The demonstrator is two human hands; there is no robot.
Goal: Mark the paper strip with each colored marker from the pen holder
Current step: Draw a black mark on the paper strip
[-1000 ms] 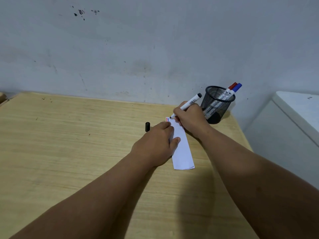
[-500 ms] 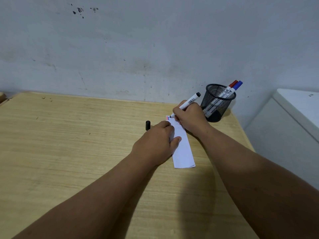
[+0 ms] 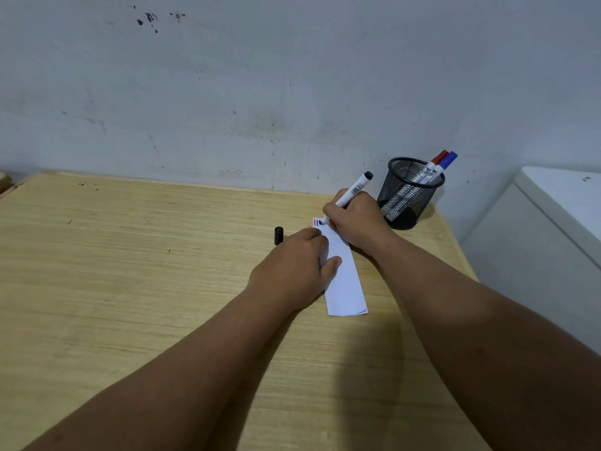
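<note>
On the pale wooden table (image 3: 130, 288), a black cap (image 3: 278, 235) lies clear of the work, the left hand (image 3: 292, 271) presses flat to pin the paper strip (image 3: 344, 288), while the right hand (image 3: 357, 219), fingers closed round the black marker (image 3: 354, 188), marks its far end beside the pen holder (image 3: 410, 193).

Your right hand (image 3: 359, 219) grips a black marker (image 3: 353, 190), tip on the far end of the paper strip (image 3: 344, 281) beside red and blue marks. Your left hand (image 3: 292, 268) pins the strip to the wooden table (image 3: 130, 271). Black cap (image 3: 278, 235) lies just left. Mesh pen holder (image 3: 411, 193) contains a red marker (image 3: 435, 161) and a blue marker (image 3: 448, 160).
</note>
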